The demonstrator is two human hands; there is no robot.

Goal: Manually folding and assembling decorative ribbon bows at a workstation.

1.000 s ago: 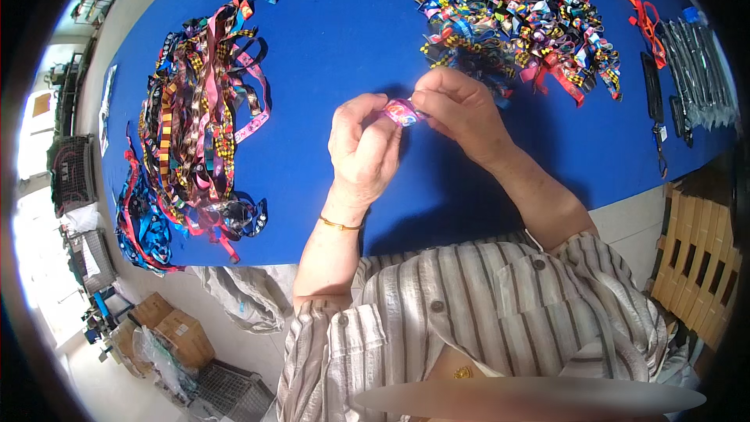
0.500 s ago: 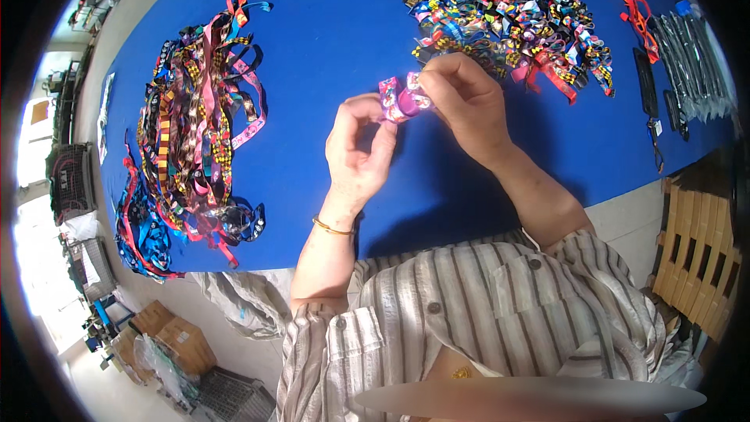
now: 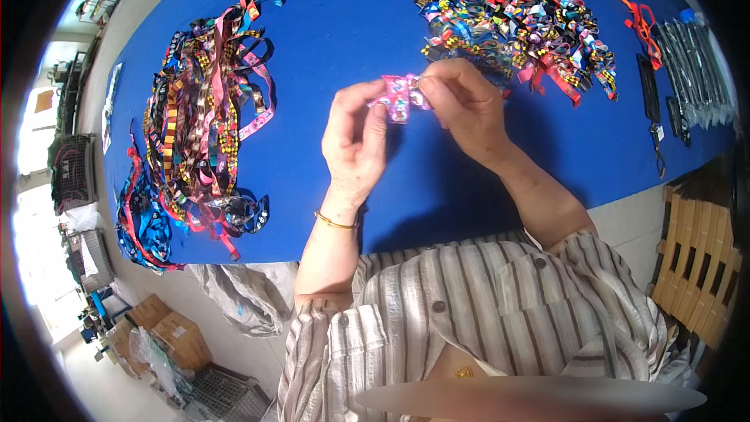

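Observation:
Above the blue table, a short pink and purple patterned ribbon strap is stretched between my two hands. My left hand pinches its left end between thumb and fingers. The strap's other end is pinched by my right hand. It looks folded, with a printed face turned up; how the ends meet under my fingertips is hidden. Just beyond my right hand spreads a large heap of small looped ribbon straps in many colours. To the left lies a long bundle of patterned ribbons.
Blue and red ribbons hang at the table's near left corner. On the right are orange-handled scissors, a black strap and plastic-wrapped dark packs. A wooden pallet stands right of the table, cardboard boxes on the floor at left.
The strap, curled into a loop before, is now flatter with its printed face up. Both hands keep their pinch, the left thumb shifting slightly. The whole view has shifted a little.

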